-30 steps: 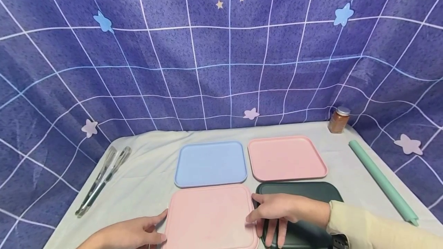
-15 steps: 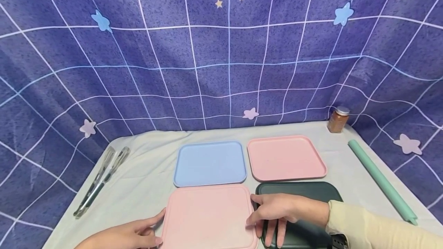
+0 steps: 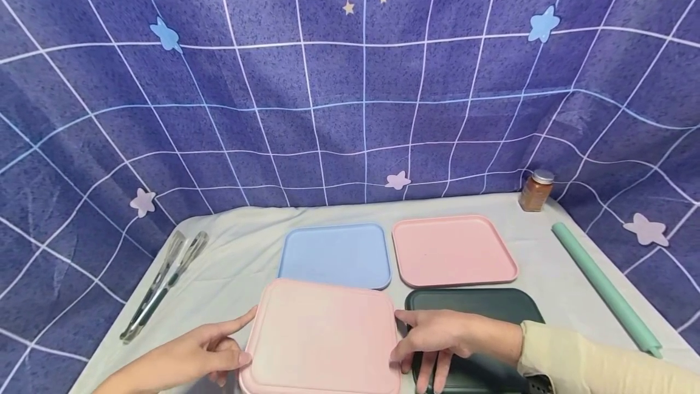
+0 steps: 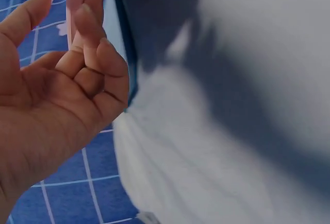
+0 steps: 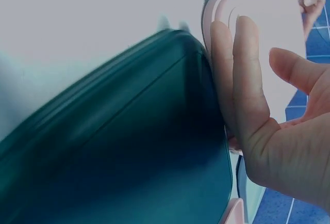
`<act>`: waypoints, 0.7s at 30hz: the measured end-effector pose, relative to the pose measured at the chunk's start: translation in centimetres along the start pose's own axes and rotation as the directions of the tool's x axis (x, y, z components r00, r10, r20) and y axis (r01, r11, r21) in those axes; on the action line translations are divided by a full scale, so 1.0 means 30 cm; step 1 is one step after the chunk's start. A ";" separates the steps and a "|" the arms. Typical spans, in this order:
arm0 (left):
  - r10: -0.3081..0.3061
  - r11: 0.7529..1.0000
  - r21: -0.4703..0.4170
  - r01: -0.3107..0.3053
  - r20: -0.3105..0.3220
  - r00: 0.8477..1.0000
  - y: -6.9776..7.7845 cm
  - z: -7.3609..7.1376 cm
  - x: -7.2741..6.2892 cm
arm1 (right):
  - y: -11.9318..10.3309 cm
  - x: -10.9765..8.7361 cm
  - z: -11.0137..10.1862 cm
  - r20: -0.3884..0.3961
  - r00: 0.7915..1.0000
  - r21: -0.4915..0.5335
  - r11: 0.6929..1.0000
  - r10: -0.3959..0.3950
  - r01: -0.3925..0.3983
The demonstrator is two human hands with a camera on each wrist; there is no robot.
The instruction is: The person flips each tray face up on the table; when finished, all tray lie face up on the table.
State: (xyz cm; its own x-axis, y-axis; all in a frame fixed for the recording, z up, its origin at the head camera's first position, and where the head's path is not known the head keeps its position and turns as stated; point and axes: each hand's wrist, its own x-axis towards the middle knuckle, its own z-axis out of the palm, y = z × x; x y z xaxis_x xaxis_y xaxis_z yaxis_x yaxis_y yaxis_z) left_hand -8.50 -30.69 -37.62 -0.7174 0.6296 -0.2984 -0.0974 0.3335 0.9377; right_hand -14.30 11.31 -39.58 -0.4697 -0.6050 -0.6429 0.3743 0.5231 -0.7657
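A pale pink rectangular tray point(image 3: 322, 339) with rounded corners is at the front centre in the head view, its left side tilted up. My left hand point(image 3: 186, 351) holds its left edge, index finger along the side and thumb at the near corner. In the left wrist view the other fingers point(image 4: 111, 61) curl near the tray's edge point(image 4: 77, 2). My right hand point(image 3: 437, 336) holds the right edge with thumb and index finger. Its straighter fingers point(image 5: 250, 74) lie between this tray and a dark green tray point(image 5: 134, 131). The tray's underside is hidden.
Behind are a blue tray point(image 3: 336, 254) and a second pink tray point(image 3: 454, 251). Metal tongs point(image 3: 164, 287) lie at the left edge. A green roll point(image 3: 604, 287) lies at the right, with a brown jar point(image 3: 536, 192) behind it. A purple curtain point(image 3: 350, 90) surrounds the table.
The pale pink tray has risen on its left side and shifted slightly left, covering the blue tray's front edge. My left hand has moved up and left with it. The right hand has barely moved.
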 end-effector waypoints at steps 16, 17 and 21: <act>-0.061 0.988 0.134 0.082 -0.159 0.985 0.212 0.025 -0.022 | 0.012 0.033 0.049 0.035 0.994 0.027 0.994 -0.104 0.103; -0.057 0.986 0.144 0.082 -0.169 0.984 0.224 0.031 -0.020 | 0.013 0.035 0.054 0.032 0.993 0.027 0.994 -0.111 0.110; -0.044 0.981 0.173 0.082 -0.216 0.975 0.261 0.056 -0.011 | 0.018 0.045 0.068 0.019 0.991 0.038 0.991 -0.130 0.129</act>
State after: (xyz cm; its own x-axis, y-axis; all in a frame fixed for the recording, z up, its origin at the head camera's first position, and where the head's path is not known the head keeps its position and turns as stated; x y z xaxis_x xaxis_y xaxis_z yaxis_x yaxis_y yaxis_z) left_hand -7.87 -27.12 -30.47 -0.8445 0.4478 -0.2937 -0.0355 0.5005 0.8650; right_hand -13.10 9.54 -40.89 -0.4990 -0.6794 -0.5379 0.3401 0.4174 -0.8427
